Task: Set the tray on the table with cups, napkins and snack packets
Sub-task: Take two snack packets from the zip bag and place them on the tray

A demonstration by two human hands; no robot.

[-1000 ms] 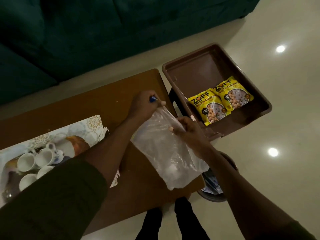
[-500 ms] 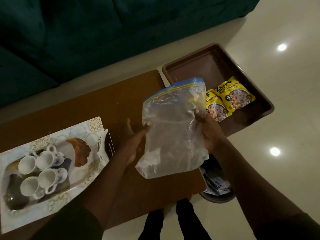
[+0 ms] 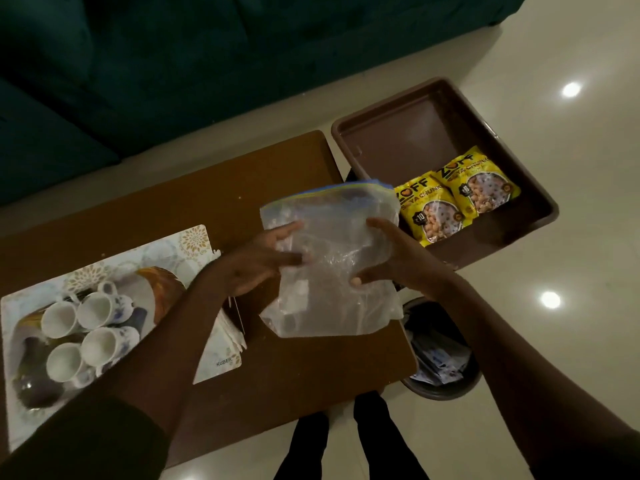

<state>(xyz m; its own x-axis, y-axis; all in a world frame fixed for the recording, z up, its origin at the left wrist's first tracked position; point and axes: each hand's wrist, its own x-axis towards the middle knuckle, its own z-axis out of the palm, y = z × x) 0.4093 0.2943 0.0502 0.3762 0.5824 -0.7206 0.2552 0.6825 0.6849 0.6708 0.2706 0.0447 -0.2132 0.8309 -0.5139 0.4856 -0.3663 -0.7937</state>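
A clear zip-top plastic bag hangs over the right end of the brown table. My left hand grips its left side and my right hand grips its right side. On the left of the table lies a patterned white tray with several white cups on it. A stack of napkins leans at the tray's right edge, partly hidden by my left arm. Two yellow snack packets lie in a brown tub to the right of the table.
A dark bin with wrappers stands on the floor under the table's right corner. A dark green sofa runs along the far side. My legs show below the table's near edge. Glossy cream floor lies to the right.
The bag has been lifted and turned with its zip edge uppermost, then lowered a little. My left hand moved from the zip end to the bag's left side.
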